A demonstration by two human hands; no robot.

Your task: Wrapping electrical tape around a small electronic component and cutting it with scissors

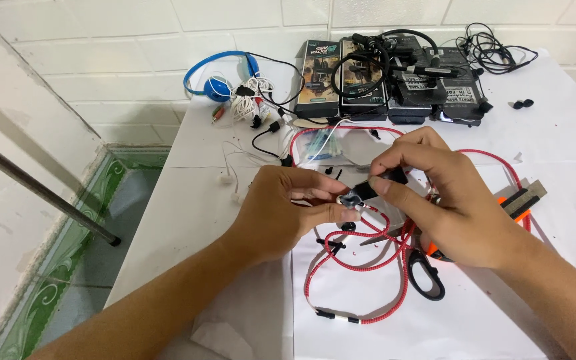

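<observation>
Nearest on the white tabletop (235, 220) lies a loop of red braided earphone cable (361, 267), and just right of it a pair of scissors with black handles (427, 275) partly under the right wrist. Above the loop, the left hand (281, 213) and the right hand (448, 207) meet over the middle of the tabletop. The left fingers (331, 200) are closed on a small dark earbud piece (353, 198) at the end of the red cable, and the right fingers (395, 177) are pinched together on the black part (375, 187) that joins it. This piece looks very light and small, hard but probably fragile at the joint with the wire, so it is better to take it by the body, not by the thin cable, which is soft and bends easily. To the right, an orange and grey tool (521, 200) lies flat. Further away there is a clear bag (328, 143), then tangled white earphones (251, 100), a blue headset (218, 77), and a row of dark product boxes (395, 80) with black cables (495, 50) at the far edge near the tiled wall (135, 40).
</observation>
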